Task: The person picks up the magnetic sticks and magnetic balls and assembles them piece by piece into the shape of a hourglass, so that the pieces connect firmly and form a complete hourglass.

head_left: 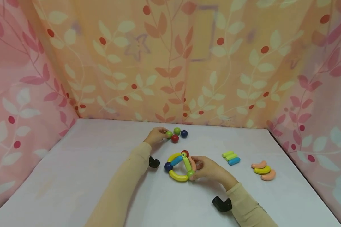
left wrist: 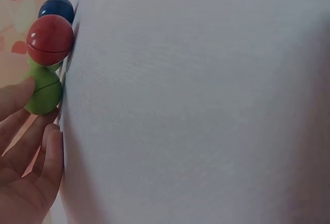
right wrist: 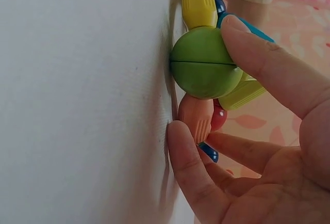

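Observation:
My left hand (head_left: 156, 136) is at the back of the table, pinching a light green ball (left wrist: 45, 94) between thumb and fingers. Close beside that ball are a red ball (head_left: 175, 138), another green ball (head_left: 177, 130) and a dark blue ball (head_left: 184, 134). At the table's middle, my right hand (head_left: 211, 170) grips the right side of a ball-and-stick frame (head_left: 178, 178). Its thumb presses on the frame's green corner ball (right wrist: 203, 64), with fingers around the curved orange stick (right wrist: 196, 116). Yellow curved sticks form the frame's other sides; straight blue and green sticks rise to a joint near its red ball.
Right of the frame lie short straight sticks (head_left: 231, 157), two light green and one blue. Farther right are curved sticks (head_left: 262, 170), two orange and one yellow. Floral cloth (head_left: 170, 63) walls the white table (head_left: 74, 176) at the back and both sides.

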A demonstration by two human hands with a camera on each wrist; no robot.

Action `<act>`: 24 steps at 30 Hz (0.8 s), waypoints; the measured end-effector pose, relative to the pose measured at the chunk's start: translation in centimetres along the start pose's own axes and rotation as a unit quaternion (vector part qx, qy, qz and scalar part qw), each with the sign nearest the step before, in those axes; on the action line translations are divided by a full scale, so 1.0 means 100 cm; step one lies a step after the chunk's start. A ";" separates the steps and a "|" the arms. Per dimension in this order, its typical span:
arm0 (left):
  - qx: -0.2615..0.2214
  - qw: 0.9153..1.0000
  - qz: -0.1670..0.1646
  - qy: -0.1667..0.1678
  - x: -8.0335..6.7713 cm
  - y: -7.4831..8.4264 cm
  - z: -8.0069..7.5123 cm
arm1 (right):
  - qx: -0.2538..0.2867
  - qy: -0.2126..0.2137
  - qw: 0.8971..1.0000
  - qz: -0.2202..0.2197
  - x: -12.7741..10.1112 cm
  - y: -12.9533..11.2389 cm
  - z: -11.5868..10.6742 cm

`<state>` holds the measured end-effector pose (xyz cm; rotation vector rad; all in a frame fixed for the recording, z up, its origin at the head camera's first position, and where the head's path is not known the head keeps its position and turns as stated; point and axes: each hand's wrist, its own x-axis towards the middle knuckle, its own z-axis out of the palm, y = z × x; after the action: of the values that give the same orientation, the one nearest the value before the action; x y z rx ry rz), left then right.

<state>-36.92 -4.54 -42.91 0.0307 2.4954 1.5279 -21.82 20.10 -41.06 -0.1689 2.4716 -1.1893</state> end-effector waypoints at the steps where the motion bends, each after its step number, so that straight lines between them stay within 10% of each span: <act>1: -0.003 1.000 -0.005 0.002 0.000 0.000 0.000 | 0.001 0.001 1.000 0.003 0.000 0.000 0.000; 10: -0.085 0.996 -0.005 0.039 -0.014 -0.006 -0.006 | 0.000 0.008 1.000 0.015 0.000 0.002 0.000; 24: -0.153 0.988 0.007 -0.032 -0.066 0.013 -0.013 | -0.010 0.005 1.000 0.003 0.000 0.001 -0.003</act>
<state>-30.85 -5.92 -40.05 0.0467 2.1906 1.8653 -21.94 20.44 -40.97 -0.1624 2.4920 -1.1654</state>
